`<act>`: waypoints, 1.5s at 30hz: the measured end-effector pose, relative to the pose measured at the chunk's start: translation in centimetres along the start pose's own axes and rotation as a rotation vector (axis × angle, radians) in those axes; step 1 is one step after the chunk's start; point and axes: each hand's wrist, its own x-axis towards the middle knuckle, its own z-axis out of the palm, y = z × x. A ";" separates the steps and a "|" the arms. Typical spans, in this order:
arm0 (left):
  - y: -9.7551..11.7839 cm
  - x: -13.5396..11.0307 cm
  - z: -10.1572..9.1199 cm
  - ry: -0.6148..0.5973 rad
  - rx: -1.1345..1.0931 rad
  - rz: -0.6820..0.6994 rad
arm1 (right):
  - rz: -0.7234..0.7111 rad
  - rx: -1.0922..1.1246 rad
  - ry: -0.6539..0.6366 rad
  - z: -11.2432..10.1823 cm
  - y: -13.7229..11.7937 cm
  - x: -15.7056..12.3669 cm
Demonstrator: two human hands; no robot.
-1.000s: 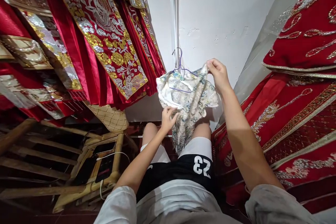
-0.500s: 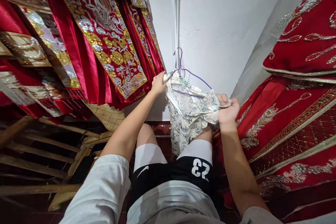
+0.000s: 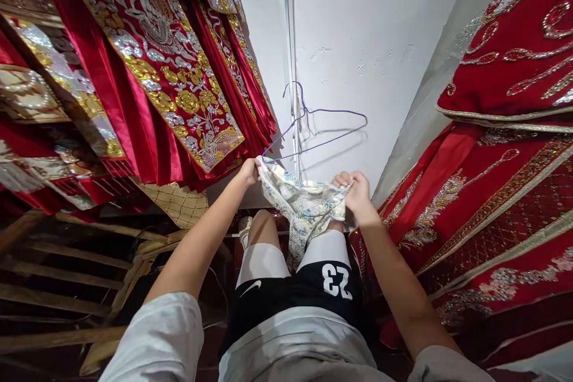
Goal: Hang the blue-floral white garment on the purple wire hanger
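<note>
A pale garment with a blue and yellow floral pattern [image 3: 308, 200] is stretched between my two hands, its lower part hanging over my thighs. My left hand [image 3: 250, 171] is closed on its left upper corner. Close by that hand is the left end of a purple clothes hanger [image 3: 331, 111]; whether my fingers touch the hanger I cannot tell. The hanger's right end is outside the cloth, in front of the white wall. My right hand [image 3: 357, 192] pinches the garment's right upper edge.
Red gowns with gold and silver embroidery [image 3: 179, 83] hang at the left. Beaded red gowns [image 3: 487, 173] fill the right side. A wooden slatted chair [image 3: 67, 262] stands at lower left. Ahead, a metal pole [image 3: 290, 42] runs down the white wall [image 3: 380, 12].
Both hands have moved down with the garment, the right one also inward. The hanger's bar and right end, previously within the garment, now show outside and above it.
</note>
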 end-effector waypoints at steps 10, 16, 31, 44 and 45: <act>-1.8 -9.4 3.6 -0.161 -0.117 -0.007 | 0.414 -0.572 -0.448 6.7 3.7 -1.0; -0.2 -16.5 4.3 -0.510 0.210 0.569 | 0.514 0.052 -0.326 9.0 1.1 0.0; -1.3 -14.9 1.3 -0.974 0.621 0.440 | 0.307 -0.787 -1.024 8.5 -10.7 -0.4; 3.0 -13.1 -0.6 -0.474 1.288 0.594 | -0.141 -0.694 -0.111 6.0 0.8 11.9; 3.0 -13.3 -0.2 -0.466 1.339 0.587 | -0.119 -0.716 -0.144 6.5 1.7 12.4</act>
